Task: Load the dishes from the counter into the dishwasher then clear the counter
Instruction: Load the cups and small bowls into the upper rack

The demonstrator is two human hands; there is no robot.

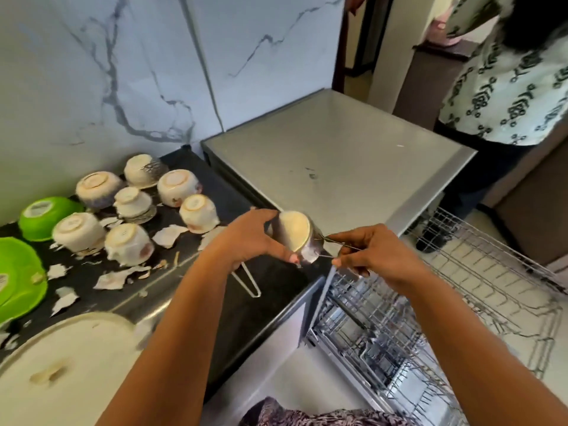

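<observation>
My left hand [249, 238] grips a small steel cup [295, 230] with a cream-coloured face, held over the counter's right end. A wire loop handle [249, 282] hangs below that hand. My right hand [368, 256] pinches a thin metal handle [338, 243] that sticks out from the cup's right side. Several cream bowls [178, 187] stand upside down on the black counter [233, 198], beside two green bowls [46, 212]. Below my right hand the dishwasher [362, 342] stands open, its wire rack [498, 278] pulled out.
Torn paper scraps [112, 279] litter the counter. A large cream round lid [61, 364] lies at the lower left. The dishwasher's steel top [338, 142] lies behind my hands. Another person [507, 87] in a patterned shirt stands at the right, close to the rack.
</observation>
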